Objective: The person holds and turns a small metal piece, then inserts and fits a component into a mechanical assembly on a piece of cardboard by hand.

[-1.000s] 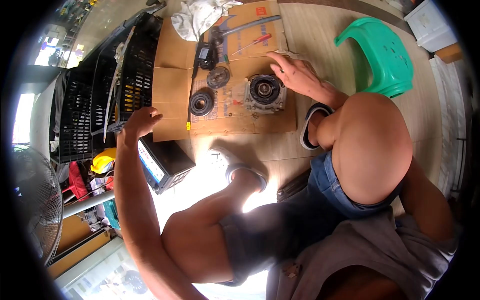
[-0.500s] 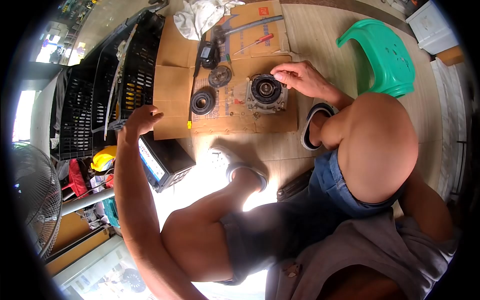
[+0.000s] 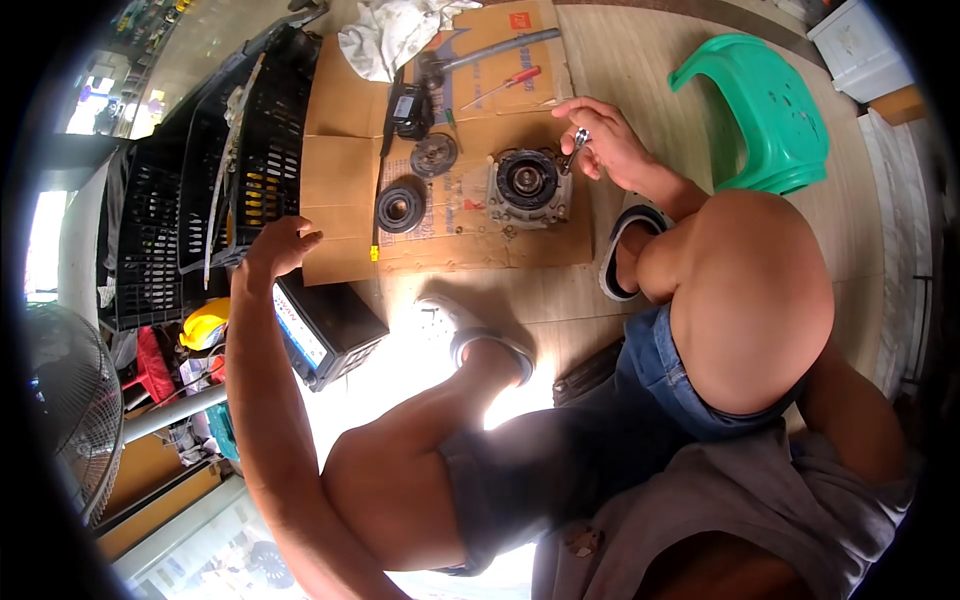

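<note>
On the cardboard sheet [image 3: 340, 200] stands a squarish metal motor-like housing [image 3: 545, 212] with a round dark opening facing up. My right hand [image 3: 612, 145] is at its upper right, its fingers closed round a slim tool with a shiny chrome end [image 3: 581, 136]. The tool slants down towards the housing's rim; whether it touches cannot be made out. My left hand [image 3: 277, 246] is loosely bent and holds nothing visible, beside the black crate [image 3: 262, 170] and the cardboard's left edge. Left of the housing lie a dark ring-shaped part [image 3: 400, 206] and a round disc [image 3: 434, 155].
A hammer [image 3: 500, 48], a red-handled screwdriver [image 3: 520, 76], a black device [image 3: 408, 112] and a white cloth [image 3: 395, 35] lie on the cardboard's far part. A green stool [image 3: 790, 130] stands right, a battery [image 3: 335, 325] near my left forearm, a fan [image 3: 70, 400] far left.
My right hand has lifted slightly off the housing's rim and turned, so the chrome-ended tool now shows in its fingers. My left hand stays in nearly the same place.
</note>
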Motion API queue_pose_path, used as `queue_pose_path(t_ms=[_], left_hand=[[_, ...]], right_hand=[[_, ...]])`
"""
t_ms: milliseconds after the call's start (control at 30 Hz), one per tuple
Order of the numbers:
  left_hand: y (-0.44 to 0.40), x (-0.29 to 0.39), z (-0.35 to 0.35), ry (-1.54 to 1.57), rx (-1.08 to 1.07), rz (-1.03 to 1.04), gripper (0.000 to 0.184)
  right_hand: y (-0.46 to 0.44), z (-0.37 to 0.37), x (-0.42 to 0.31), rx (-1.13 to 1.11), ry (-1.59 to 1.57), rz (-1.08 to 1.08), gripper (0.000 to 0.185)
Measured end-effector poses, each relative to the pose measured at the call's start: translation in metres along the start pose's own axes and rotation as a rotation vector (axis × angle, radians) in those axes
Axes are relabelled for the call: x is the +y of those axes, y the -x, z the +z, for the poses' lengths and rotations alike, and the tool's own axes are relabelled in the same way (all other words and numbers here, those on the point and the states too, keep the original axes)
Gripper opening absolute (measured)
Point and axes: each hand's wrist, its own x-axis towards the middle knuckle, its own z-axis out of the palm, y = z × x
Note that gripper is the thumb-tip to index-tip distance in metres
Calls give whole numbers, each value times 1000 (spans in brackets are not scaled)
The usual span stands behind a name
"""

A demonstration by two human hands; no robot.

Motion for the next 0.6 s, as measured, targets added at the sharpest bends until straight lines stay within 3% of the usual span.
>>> queue_pose_path(t_ms=[100, 200, 333, 467, 600], left_hand=[[-4, 1, -1, -17, -1, 14, 51], [-4, 3, -3, -4, 1, 2, 52], [-8, -3, 1, -12, 25, 45, 53], [-6, 1, 0, 14, 4, 34, 54], [-7, -1, 2, 23, 27, 43, 54]], right_hand=[[5, -2, 5, -87, 121, -107, 30], [1, -6, 19, -171, 304, -361, 30], [7, -11, 16, -277, 435, -420, 31], [-5, -20, 17, -186, 884, -791, 28], [0, -21, 8, 17, 1075, -888, 26]])
